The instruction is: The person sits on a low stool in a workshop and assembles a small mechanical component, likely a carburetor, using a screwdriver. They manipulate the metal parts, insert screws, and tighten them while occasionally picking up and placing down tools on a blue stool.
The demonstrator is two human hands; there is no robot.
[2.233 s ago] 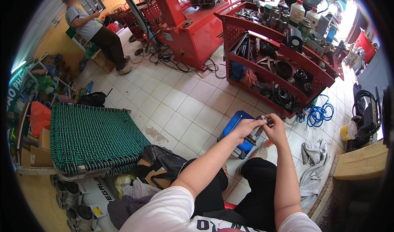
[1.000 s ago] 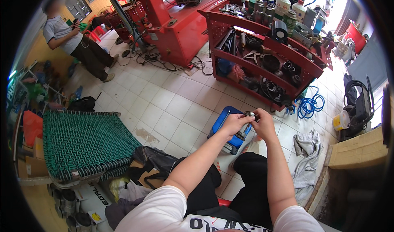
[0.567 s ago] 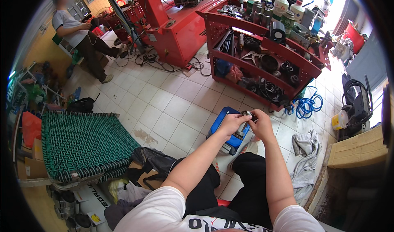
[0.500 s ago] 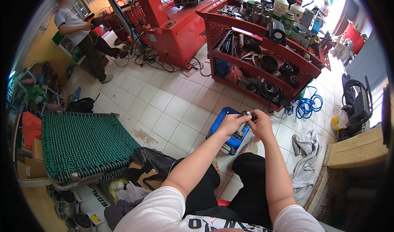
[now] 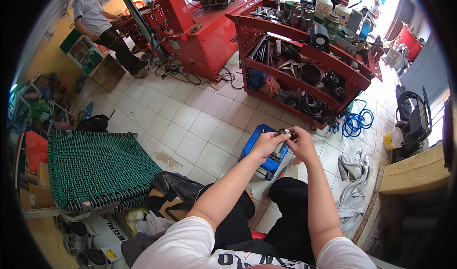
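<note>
Both of my hands meet above a blue tray-like case that stands low on the tiled floor in front of my knees. My left hand is closed, thumb and fingers pinching a small metal part. From the other side my right hand closes on the same part, its fingertips bent round it. The part looks dark with a bright, pale end; my fingers hide most of it, so its kind does not show. Inside the case, partly under my hands, lie some dark metal pieces.
Ahead stands a red tool trolley loaded with tools, bottles and parts. A blue coiled hose and a grey cloth lie to the right. At left is a green woven seat. Another person stands far left beside red machinery.
The other person has stepped farther back and right, uncovering a cardboard box. My hands stay at nearly the same spot, still on the small metal part.
</note>
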